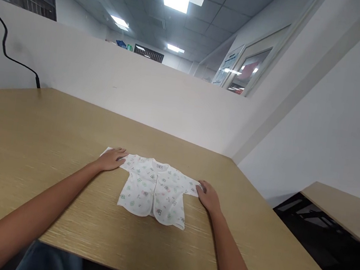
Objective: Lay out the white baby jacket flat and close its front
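Note:
A small white baby shirt with a print of little green, grey and pink figures lies spread face up on the wooden table. Its front edges meet down the middle and part slightly near the hem. Both sleeves stretch out sideways. My left hand rests flat over the left sleeve, fingers extended, with a bit of the cuff showing past it. On the other side, my right hand lies on the end of the right sleeve with its fingers loosely stretched and covers the cuff.
A white partition rises along the table's back edge, meeting a white wall on the right. A black cable runs down to the table at the back left. Another table stands lower right.

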Demonstrator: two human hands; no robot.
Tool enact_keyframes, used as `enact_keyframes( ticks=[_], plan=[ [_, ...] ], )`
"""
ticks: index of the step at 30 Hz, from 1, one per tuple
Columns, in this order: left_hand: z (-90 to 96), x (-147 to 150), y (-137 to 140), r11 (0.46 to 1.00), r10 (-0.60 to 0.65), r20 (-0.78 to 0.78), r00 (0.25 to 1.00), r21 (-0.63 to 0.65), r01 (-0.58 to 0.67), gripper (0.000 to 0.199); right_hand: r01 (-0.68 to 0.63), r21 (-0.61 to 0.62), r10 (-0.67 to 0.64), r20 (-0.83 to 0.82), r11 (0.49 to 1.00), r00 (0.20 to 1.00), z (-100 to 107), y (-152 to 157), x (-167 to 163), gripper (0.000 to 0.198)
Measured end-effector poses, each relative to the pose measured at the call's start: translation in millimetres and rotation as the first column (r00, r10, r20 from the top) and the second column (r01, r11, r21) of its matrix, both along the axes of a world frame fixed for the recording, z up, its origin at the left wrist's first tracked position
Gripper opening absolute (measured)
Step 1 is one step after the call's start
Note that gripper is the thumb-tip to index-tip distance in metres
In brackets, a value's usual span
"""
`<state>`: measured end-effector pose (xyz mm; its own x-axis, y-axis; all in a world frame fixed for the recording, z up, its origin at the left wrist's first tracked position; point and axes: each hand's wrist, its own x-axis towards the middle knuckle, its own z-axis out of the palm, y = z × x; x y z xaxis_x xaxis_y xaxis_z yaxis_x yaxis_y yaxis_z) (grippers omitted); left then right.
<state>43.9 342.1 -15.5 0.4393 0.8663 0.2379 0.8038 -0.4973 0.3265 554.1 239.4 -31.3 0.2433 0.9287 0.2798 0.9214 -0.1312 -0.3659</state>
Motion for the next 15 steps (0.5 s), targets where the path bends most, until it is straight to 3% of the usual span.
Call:
enact_keyframes(
  ticks=[8,13,15],
  plan=[
    [12.8,8.1,-14.3,0.983,-0.056,0.165,0.985,0.182,0.025,0.041,-0.030,0.195,0.035,-0.024,0.980,0.999,11.3,-3.0,-14.0,0.047],
    [9.4,10.9,-15.6,0.990,-0.066,0.095,0.993,0.130,0.053,0.040,-0.334,0.203,0.360,-0.104,0.920,0.927,18.2,-6.2,-44.8,0.042],
    [6.5,9.9,-13.6,0.992,-0.068,0.088,0.994,0.110,0.058,0.042,-0.408,0.179,0.431,-0.114,0.895,0.895,15.7,-4.9,-52.0,0.040]
  ],
)
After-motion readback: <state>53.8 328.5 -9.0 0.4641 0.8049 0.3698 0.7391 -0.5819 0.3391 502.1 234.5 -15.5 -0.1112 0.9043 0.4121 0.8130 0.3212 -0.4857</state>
